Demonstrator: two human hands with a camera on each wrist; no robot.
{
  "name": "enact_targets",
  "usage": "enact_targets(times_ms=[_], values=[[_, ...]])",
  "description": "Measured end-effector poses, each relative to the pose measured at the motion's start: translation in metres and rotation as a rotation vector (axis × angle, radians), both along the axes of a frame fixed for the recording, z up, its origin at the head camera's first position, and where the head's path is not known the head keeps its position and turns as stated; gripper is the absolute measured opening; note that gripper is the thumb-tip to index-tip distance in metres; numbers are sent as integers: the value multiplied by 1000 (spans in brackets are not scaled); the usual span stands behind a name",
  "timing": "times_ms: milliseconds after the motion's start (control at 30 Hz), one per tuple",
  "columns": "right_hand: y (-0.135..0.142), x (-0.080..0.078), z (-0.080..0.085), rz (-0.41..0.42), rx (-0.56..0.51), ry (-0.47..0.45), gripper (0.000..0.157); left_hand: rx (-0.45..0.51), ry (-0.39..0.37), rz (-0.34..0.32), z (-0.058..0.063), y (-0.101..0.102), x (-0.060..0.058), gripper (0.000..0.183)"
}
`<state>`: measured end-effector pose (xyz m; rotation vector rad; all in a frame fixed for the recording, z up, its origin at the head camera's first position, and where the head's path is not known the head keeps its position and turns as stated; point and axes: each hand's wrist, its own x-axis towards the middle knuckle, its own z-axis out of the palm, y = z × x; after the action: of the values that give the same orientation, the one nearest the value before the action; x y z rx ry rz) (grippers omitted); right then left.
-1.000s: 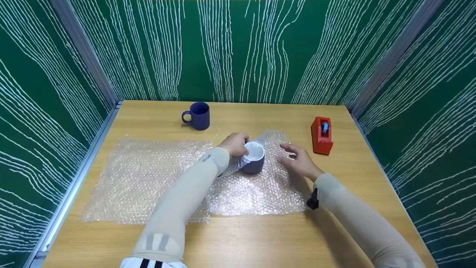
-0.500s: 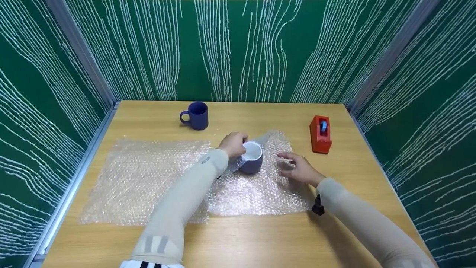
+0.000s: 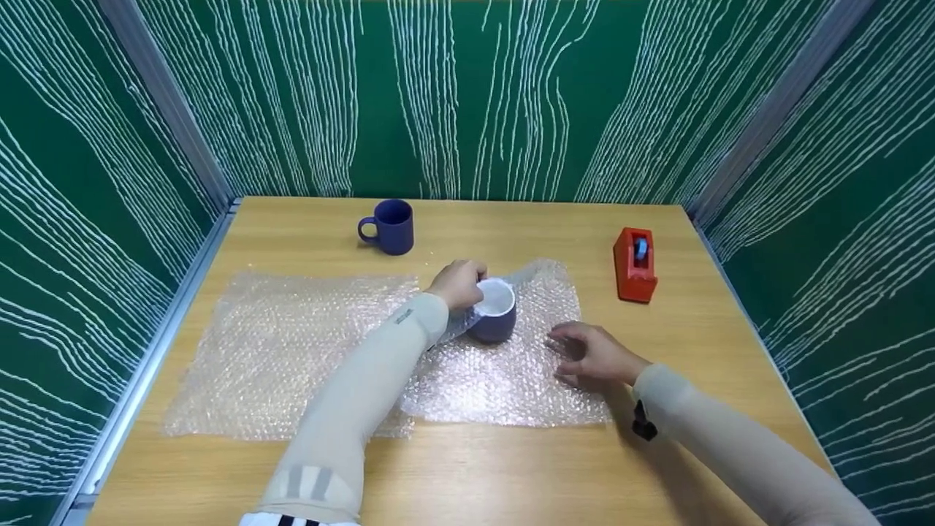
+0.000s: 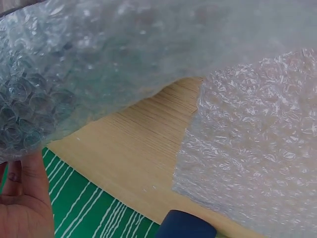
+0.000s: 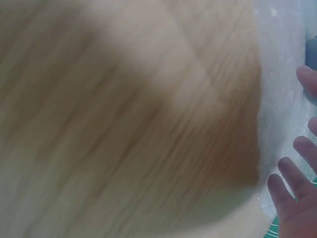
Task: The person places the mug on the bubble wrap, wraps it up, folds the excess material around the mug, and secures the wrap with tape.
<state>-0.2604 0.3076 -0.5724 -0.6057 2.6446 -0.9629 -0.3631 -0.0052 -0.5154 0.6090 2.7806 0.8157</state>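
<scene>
The left hand (image 3: 458, 283) pinches a raised flap of bubble wrap between thumb and fingers, at the left rim of a cup (image 3: 494, 325); whether the fingertips also press on the cup, I cannot tell from where I stand. The right hand (image 3: 595, 354) holds nothing: its fingers are spread and slightly bent over the right part of the same sheet (image 3: 475, 387), contact uncertain. The cup stands upright on this sheet, slate-blue outside and whitish within, its left side hidden by the flap and the hand. Beside it lies a second bubble-wrap sheet (image 3: 270, 351), partly covered by the left sleeve (image 3: 372, 372). The sleeve bears small dark print near the wrist, too small to read, and pale grey bars nearer the elbow. Behind, a dark blue mug (image 3: 394, 230) stands with its handle to the left; the left wrist view cuts it off at the lower edge. To the right stands a red tape dispenser (image 3: 634, 267) with a blue core. All rest on a wood-grain table (image 3: 467, 475), before green panels (image 3: 497, 95) with wavy white lines.
</scene>
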Motion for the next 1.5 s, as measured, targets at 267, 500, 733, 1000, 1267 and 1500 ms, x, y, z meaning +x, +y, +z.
enact_targets(times_ms=[267, 500, 733, 1000, 1267, 1500], values=[[16, 6, 4, 27, 144, -44, 44, -11, -9, 6, 2, 0, 4, 15], [30, 7, 2, 110, 162, 21, 26, -14, -14, 3, 4, -1, 5, 11], [40, 9, 4, 237, 126, 60, 43, -13, -2, -4, 2, 0, 3, 13], [41, 9, 3, 215, 71, -31, 31, 2, -14, 26, -2, 0, 4, 12], [37, 6, 11, 106, -73, -126, 16, 1, -10, 40, -2, 0, 7, 15], [25, 3, 26, 51, -131, -34, 17, -12, -29, 61, -1, 2, 7, 16]])
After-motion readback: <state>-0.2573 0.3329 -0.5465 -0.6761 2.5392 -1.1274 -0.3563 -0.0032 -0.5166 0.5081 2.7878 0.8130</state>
